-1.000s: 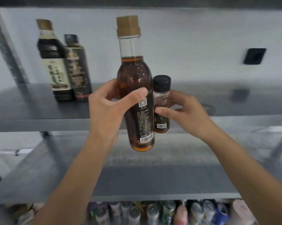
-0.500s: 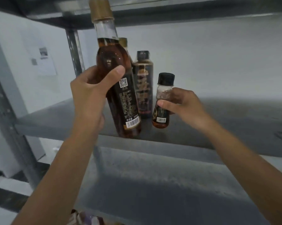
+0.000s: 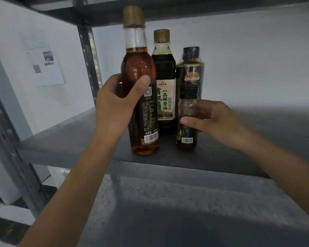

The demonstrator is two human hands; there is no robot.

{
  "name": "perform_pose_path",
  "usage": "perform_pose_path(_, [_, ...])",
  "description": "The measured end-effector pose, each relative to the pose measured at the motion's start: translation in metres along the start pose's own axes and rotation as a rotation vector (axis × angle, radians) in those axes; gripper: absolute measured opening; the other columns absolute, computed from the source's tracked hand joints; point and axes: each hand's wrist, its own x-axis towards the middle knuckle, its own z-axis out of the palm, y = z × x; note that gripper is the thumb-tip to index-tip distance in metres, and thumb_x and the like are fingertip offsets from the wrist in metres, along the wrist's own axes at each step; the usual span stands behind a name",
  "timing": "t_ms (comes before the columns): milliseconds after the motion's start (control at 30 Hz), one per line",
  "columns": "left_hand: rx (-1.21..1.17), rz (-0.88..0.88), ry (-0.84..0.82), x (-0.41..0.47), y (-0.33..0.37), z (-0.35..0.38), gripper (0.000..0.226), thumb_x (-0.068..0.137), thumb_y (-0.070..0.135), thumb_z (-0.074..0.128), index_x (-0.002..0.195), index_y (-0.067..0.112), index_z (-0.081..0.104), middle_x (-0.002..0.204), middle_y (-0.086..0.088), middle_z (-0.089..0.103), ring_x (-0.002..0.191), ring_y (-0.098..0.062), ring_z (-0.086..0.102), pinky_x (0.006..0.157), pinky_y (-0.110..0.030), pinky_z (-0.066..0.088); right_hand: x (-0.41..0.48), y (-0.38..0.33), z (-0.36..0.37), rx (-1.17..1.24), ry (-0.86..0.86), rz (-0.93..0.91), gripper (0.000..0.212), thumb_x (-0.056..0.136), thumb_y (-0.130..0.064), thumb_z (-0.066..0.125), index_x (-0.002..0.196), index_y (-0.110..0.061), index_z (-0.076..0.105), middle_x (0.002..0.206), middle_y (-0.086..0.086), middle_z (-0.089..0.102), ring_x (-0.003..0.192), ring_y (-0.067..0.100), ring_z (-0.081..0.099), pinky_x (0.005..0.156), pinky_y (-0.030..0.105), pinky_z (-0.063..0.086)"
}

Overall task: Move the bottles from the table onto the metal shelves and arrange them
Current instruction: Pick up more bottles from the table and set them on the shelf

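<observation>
Head view: placing was judged to be in hand. A tall amber bottle (image 3: 141,68) was gripped round its shoulder by the left hand (image 3: 118,104) and a small black-capped bottle (image 3: 187,111) pinched by the right hand (image 3: 219,120), both at the front edge of the metal shelf (image 3: 70,139), before a soy sauce bottle (image 3: 165,77). Release and straightening would be called for next.

"一品鲜酱油" on the soy sauce bottle (image 3: 165,72); "净含量 500" low on the tall amber bottle (image 3: 138,68)

Dim, cool, diffuse light. Small glare spots on the tall amber bottle (image 3: 138,66), at its shoulder. Shelf (image 3: 257,125) right of the bottle in soft shadow. Left of the bottle, frame edges bow; below it, foreground soft.
</observation>
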Motion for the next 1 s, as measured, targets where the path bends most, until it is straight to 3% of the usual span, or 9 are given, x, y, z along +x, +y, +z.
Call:
perform_pose_path(167, [0.033, -0.047, -0.314, 0.011, -0.009, -0.023, 0.068, 0.061, 0.061, 0.067, 0.120, 0.027, 0.057, 0.110, 0.006, 0.069, 0.104, -0.011, 0.064, 0.092, -0.042, 0.051, -0.003, 0.002, -0.001, -0.048, 0.001, 0.016, 0.036, 0.077, -0.026, 0.071, 0.111, -0.016, 0.066, 0.102, -0.006, 0.070, 0.090, 0.006, 0.065, 0.080, 0.021, 0.052])
perform_pose_path(300, [-0.062, -0.168, -0.715, -0.002, -0.032, -0.046, 0.077, 0.058, 0.016, 0.082, 0.128, 0.026, 0.050, 0.115, 0.008, 0.068, 0.110, -0.009, 0.062, 0.090, -0.028, 0.053, -0.007, 0.005, -0.006, -0.031, -0.135, 0.043, 0.053, 0.068, -0.018, 0.080, 0.117, -0.023, 0.060, 0.107, -0.012, 0.068, 0.095, -0.002, 0.063, 0.075, 0.009, 0.049])
perform_pose_path(433, [0.029, -0.186, -0.564, -0.012, -0.037, -0.044, 0.073, 0.045, 0.025, 0.091, 0.111, 0.028, 0.060, 0.108, 0.010, 0.068, 0.104, -0.005, 0.061, 0.088, -0.027, 0.051, -0.008, 0.002, -0.007, -0.044, -0.174, 0.081, 0.055, 0.066, -0.013, 0.081, 0.116, -0.025, 0.061, 0.106, -0.013, 0.068, 0.096, 0.001, 0.063, 0.077, 0.011, 0.050])
perform_pose_path(567, [0.358, -0.085, -0.286, -0.028, -0.038, -0.027, 0.065, 0.051, 0.048, 0.082, 0.103, 0.032, 0.047, 0.108, 0.006, 0.056, 0.093, -0.007, 0.055, 0.069, -0.012, 0.041, -0.009, 0.003, -0.004, -0.054, -0.155, 0.098, 0.061, 0.063, -0.022, 0.082, 0.119, -0.027, 0.060, 0.108, -0.013, 0.069, 0.100, 0.003, 0.063, 0.089, 0.023, 0.051])
perform_pose_path(667, [0.287, -0.128, -0.470, -0.032, -0.043, -0.032, 0.069, 0.060, 0.043, 0.080, 0.113, 0.035, 0.036, 0.115, 0.012, 0.052, 0.103, -0.003, 0.052, 0.081, -0.012, 0.043, -0.012, 0.003, -0.008, -0.044, -0.206, 0.125, 0.064, 0.062, -0.021, 0.082, 0.120, -0.035, 0.056, 0.110, -0.016, 0.066, 0.101, 0.002, 0.062, 0.086, 0.021, 0.053])
perform_pose_path(733, [0.157, -0.237, -0.670, -0.028, -0.044, -0.043, 0.066, 0.066, 0.019, 0.082, 0.117, 0.031, 0.044, 0.113, 0.008, 0.062, 0.103, -0.008, 0.061, 0.087, -0.018, 0.050, -0.014, 0.005, -0.009, -0.065, -0.262, 0.150, 0.067, 0.067, -0.013, 0.081, 0.123, -0.037, 0.053, 0.113, -0.013, 0.064, 0.102, 0.004, 0.062, 0.087, 0.023, 0.053])
perform_pose_path(800, [0.109, -0.244, -0.682, -0.027, -0.045, -0.051, 0.058, 0.065, 0.007, 0.082, 0.112, 0.026, 0.055, 0.103, -0.001, 0.069, 0.096, -0.015, 0.066, 0.089, -0.028, 0.053, -0.015, 0.006, -0.006, -0.067, -0.243, 0.149, 0.064, 0.068, -0.008, 0.080, 0.120, -0.035, 0.055, 0.111, -0.007, 0.066, 0.098, 0.006, 0.063, 0.084, 0.021, 0.053])
perform_pose_path(900, [0.269, -0.193, -0.518, -0.032, -0.046, -0.042, 0.056, 0.057, 0.027, 0.088, 0.105, 0.027, 0.059, 0.090, 0.007, 0.070, 0.084, -0.009, 0.066, 0.083, -0.034, 0.055, -0.014, 0.003, 0.002, -0.067, -0.186, 0.149, 0.062, 0.066, -0.008, 0.081, 0.117, -0.035, 0.056, 0.106, -0.007, 0.068, 0.096, 0.006, 0.064, 0.083, 0.020, 0.053])
perform_pose_path(1000, [0.577, -0.121, -0.388, -0.042, -0.044, -0.024, 0.071, 0.056, 0.057, 0.079, 0.113, 0.030, 0.048, 0.107, 0.012, 0.058, 0.096, -0.011, 0.059, 0.082, -0.039, 0.054, -0.015, 0.002, 0.008, -0.108, -0.165, 0.163, 0.061, 0.068, -0.012, 0.080, 0.120, -0.033, 0.056, 0.106, -0.010, 0.067, 0.098, 0.006, 0.063, 0.085, 0.023, 0.053])
